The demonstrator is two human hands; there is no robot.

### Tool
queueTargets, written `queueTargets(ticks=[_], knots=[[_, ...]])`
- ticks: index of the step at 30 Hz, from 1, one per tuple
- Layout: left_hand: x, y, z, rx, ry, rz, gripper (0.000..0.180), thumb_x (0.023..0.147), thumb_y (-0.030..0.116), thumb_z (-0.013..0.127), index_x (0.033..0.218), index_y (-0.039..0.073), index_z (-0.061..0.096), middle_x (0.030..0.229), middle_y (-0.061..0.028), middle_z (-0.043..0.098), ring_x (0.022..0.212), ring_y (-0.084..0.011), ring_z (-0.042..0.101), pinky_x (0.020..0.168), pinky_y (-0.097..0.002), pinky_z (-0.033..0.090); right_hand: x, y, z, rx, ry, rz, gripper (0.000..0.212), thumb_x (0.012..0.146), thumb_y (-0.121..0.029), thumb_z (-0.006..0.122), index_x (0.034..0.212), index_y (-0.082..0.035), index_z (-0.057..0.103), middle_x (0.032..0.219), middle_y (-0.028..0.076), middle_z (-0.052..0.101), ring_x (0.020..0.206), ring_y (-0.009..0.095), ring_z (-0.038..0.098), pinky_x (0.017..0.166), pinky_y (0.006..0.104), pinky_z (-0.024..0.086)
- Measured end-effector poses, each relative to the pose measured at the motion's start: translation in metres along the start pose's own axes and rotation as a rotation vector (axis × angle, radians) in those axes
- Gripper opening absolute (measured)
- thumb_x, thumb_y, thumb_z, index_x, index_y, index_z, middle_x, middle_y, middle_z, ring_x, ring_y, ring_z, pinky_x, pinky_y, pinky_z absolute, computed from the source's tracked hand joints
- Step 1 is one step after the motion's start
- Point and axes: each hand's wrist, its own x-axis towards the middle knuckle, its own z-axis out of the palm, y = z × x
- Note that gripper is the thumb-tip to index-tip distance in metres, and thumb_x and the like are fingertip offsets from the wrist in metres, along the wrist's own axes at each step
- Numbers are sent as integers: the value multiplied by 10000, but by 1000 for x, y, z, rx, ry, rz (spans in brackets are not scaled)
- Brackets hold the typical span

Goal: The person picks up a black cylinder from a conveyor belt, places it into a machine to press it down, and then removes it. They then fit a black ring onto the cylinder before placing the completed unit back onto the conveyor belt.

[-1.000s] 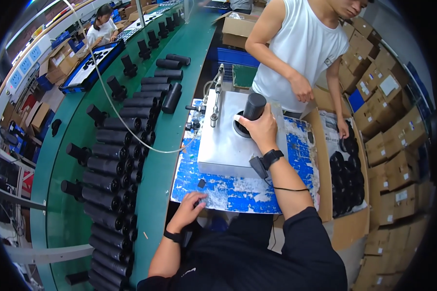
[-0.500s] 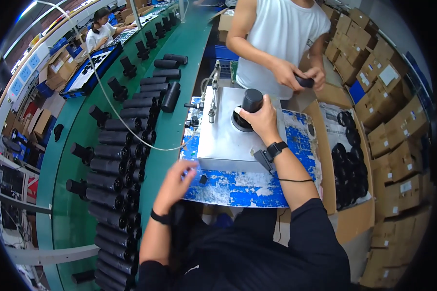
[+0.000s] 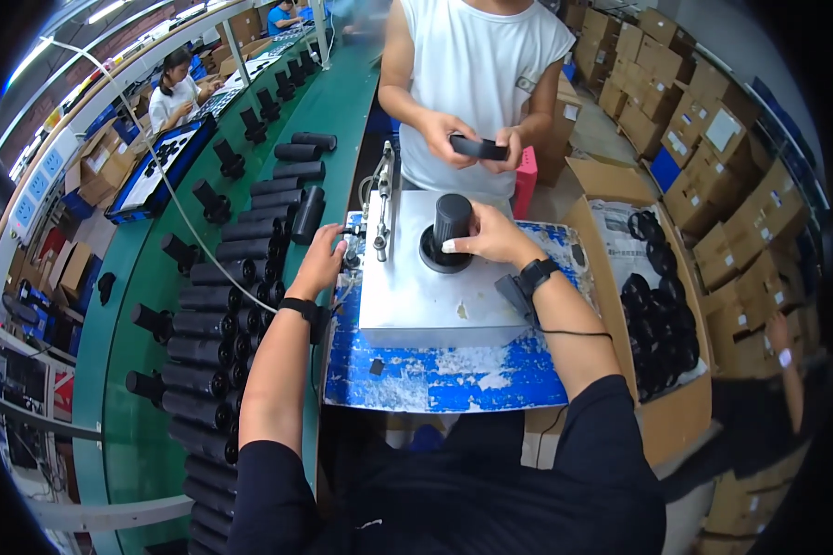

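My right hand (image 3: 495, 236) is closed around a black ribbed cylinder (image 3: 453, 217). The cylinder stands nearly upright in a dark round socket (image 3: 444, 252) on top of a silver metal box (image 3: 407, 301). At the box's far left side, my left hand (image 3: 319, 264) has its fingertips by a small black valve lever (image 3: 352, 229), thumb and fingers apart. Whether they touch the lever is hard to tell. A metal fitting with hoses (image 3: 381, 203) rises along the box's left edge.
Black cylinders (image 3: 194, 351) lie in rows on the green bench (image 3: 120, 444) at left. The box rests on a worn blue board (image 3: 435, 384). At right, a carton (image 3: 680, 416) holds black rings (image 3: 662, 324). Across from me a person (image 3: 477, 74) handles a black ring (image 3: 478, 147).
My left hand has moved forward from the box's near left corner to the valve lever. The right hand stays on the cylinder. The view has shifted, and another person's arm appears at the right.
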Motion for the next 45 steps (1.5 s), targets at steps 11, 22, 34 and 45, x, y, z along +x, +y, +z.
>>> queueTargets(ticks=[11,22,34,45], knots=[[19,-18,2,128,-132,-20,473,1100,257,572,1479,-25,554,1539,-247,545,1440,-400,518,1210,-418,407,-22,-9,18,-317,200,157,726,782,-142,954,1396,-6,591,1122,-3,671,943,93,613,854,270,527],[-4,42,-35,-86,120,-270,601,1078,233,612,1590,-19,424,1428,-259,622,1220,-417,654,1046,-427,506,-22,-18,27,-379,213,-6,710,783,-262,938,1378,-43,618,954,-32,633,807,80,558,726,269,494],[-415,279,-251,50,755,-535,239,968,55,648,1188,-13,712,1094,-131,675,925,-201,638,831,-299,497,33,-298,271,139,24,-857,727,924,-72,786,1562,-3,442,1486,139,549,1322,249,593,1144,373,496],[-640,230,-417,854,498,-1167,479,944,122,747,1403,64,622,1404,-222,573,1275,-429,602,1094,-484,503,-6,-234,703,-158,-486,-585,653,862,-274,845,1353,-23,496,1197,262,705,1089,488,700,901,536,595]])
